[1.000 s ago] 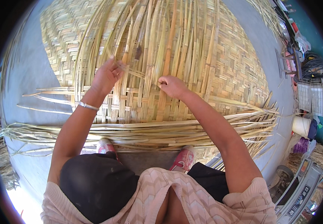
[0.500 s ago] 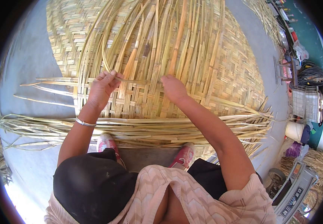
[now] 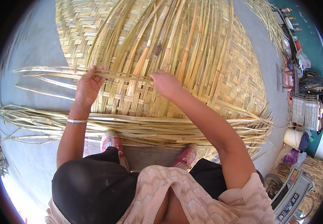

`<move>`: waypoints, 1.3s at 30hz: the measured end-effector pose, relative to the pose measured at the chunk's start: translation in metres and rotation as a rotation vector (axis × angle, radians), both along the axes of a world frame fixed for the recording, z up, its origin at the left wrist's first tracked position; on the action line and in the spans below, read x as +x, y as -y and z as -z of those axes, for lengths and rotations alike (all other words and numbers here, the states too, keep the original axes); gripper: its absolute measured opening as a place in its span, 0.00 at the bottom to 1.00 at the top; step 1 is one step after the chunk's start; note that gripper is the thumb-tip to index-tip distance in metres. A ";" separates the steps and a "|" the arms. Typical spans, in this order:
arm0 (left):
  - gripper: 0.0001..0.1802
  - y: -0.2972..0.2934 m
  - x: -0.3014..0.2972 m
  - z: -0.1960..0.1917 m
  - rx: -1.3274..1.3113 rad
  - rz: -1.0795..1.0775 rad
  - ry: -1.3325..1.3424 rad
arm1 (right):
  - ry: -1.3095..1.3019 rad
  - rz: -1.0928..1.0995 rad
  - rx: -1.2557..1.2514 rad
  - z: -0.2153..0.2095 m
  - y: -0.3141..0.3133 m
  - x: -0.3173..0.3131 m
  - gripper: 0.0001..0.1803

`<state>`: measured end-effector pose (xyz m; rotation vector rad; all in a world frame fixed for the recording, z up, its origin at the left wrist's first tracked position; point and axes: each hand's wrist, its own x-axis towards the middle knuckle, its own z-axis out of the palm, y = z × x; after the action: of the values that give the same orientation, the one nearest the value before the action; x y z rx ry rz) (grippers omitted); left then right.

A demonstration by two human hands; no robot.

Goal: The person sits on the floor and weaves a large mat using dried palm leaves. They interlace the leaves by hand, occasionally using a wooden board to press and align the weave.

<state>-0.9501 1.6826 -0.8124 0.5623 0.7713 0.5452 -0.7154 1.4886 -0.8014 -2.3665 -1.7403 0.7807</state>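
Slid outward along a flat bamboo strip (image 3: pixel 105 74), left hand (image 3: pixel 88 86) pinching it, right hand (image 3: pixel 166 83) closed on its other end, atop woven mat (image 3: pixel 225 74). Mid-weave, threading crosswise; next likely pressed snug against prior rows.

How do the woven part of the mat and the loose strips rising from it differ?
The woven mat section lies flat, strips interlaced in a tight crisscross pattern; the loose strips stand free, unwoven, fanning out in long curves. The woven section looks evenly pale; several loose strips show orange-brown patches. The left hand and right hand hold one crosswise strip where the two meet. Both are the same split, straw-coloured material.
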 end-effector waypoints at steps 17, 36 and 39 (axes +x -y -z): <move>0.32 -0.005 0.106 0.015 0.570 0.892 -0.365 | 0.038 0.243 0.130 0.004 -0.009 -0.016 0.11; 0.12 0.021 0.133 0.025 1.613 0.859 -0.925 | -0.116 0.595 0.250 0.015 -0.003 -0.019 0.14; 0.16 0.005 0.154 0.028 1.381 1.095 -0.871 | -0.103 0.630 0.278 0.012 -0.004 -0.020 0.14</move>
<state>-0.7965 1.6775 -0.8403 2.4191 0.6434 -0.3601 -0.7353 1.4925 -0.8139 -2.4010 -0.8931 0.5055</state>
